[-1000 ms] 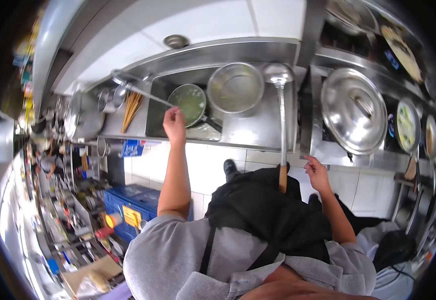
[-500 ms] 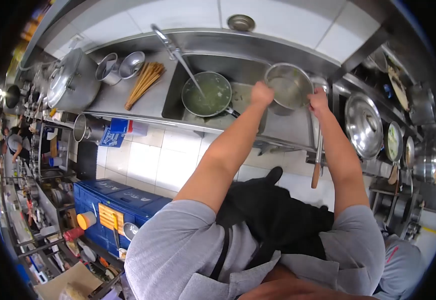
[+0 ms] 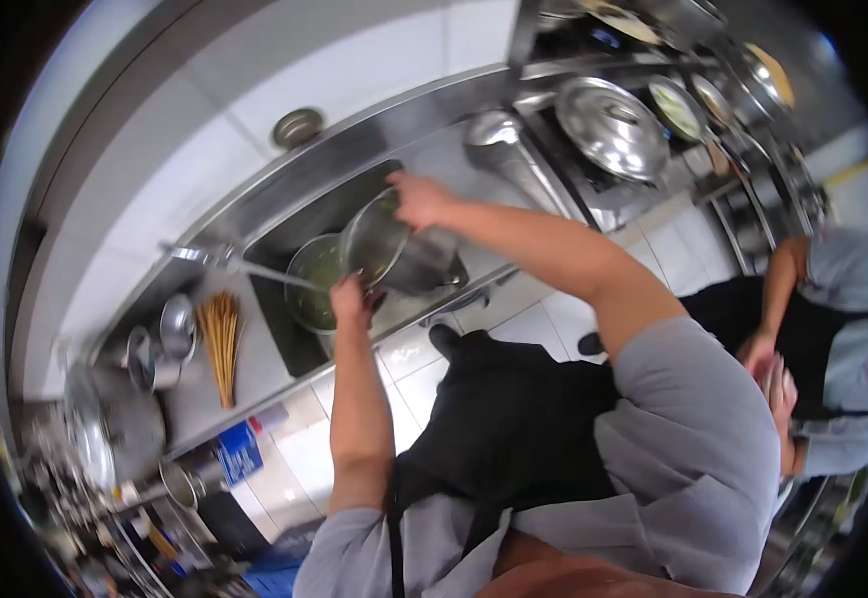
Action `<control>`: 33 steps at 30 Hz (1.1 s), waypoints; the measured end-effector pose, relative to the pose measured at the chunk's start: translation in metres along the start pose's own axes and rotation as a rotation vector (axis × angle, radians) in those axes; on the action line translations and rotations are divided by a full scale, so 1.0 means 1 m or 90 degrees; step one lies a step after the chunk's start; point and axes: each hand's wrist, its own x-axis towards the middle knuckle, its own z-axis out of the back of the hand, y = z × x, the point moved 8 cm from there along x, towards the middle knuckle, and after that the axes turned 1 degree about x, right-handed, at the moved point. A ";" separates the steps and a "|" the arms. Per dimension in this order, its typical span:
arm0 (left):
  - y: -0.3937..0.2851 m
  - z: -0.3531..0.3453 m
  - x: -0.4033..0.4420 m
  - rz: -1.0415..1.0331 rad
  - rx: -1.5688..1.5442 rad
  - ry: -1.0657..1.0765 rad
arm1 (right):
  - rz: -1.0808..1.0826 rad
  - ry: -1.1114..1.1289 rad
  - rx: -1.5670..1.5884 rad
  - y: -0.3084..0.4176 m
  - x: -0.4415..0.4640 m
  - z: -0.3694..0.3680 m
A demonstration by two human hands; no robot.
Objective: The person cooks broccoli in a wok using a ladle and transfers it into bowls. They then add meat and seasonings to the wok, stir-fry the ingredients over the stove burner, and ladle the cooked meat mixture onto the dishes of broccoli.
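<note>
The stainless-steel pot (image 3: 394, 246) is tilted over the sink (image 3: 273, 324), its mouth facing the pan (image 3: 312, 267) of greenish liquid. The left grip (image 3: 351, 297) is closed on its near edge, the right grip (image 3: 417, 199) on its far edge. It looks stiff, hard to break and manageable with 2 hands; wet metal could slip, so opposite sides of the rim seem the surest hold.

In the grip the pot (image 3: 422, 264) is silver; just left, the liquid (image 3: 316, 262) is green; farther left, sticks (image 3: 221, 344) are tan; this side, apron (image 3: 504, 419) black, sleeve (image 3: 693, 399) grey; beyond, wall (image 3: 374, 50) white
</note>
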 end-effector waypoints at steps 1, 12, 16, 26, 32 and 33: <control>0.008 0.009 0.000 0.016 -0.011 -0.003 | -0.018 0.026 0.056 0.013 -0.001 -0.002; 0.067 0.016 -0.002 0.162 -0.310 0.207 | 0.234 0.165 -0.071 0.176 0.042 -0.053; 0.081 0.005 -0.014 0.326 -0.484 0.513 | 0.251 0.204 -0.211 0.216 0.052 -0.082; 0.018 0.149 -0.048 0.256 -0.259 0.140 | 0.008 0.324 0.234 0.230 0.074 -0.137; -0.135 0.273 -0.136 -0.051 0.113 0.034 | 0.292 -0.349 -0.471 -0.180 0.032 -0.064; -0.160 0.295 -0.155 -0.067 0.185 0.018 | 0.297 -0.260 -0.466 -0.112 0.030 -0.031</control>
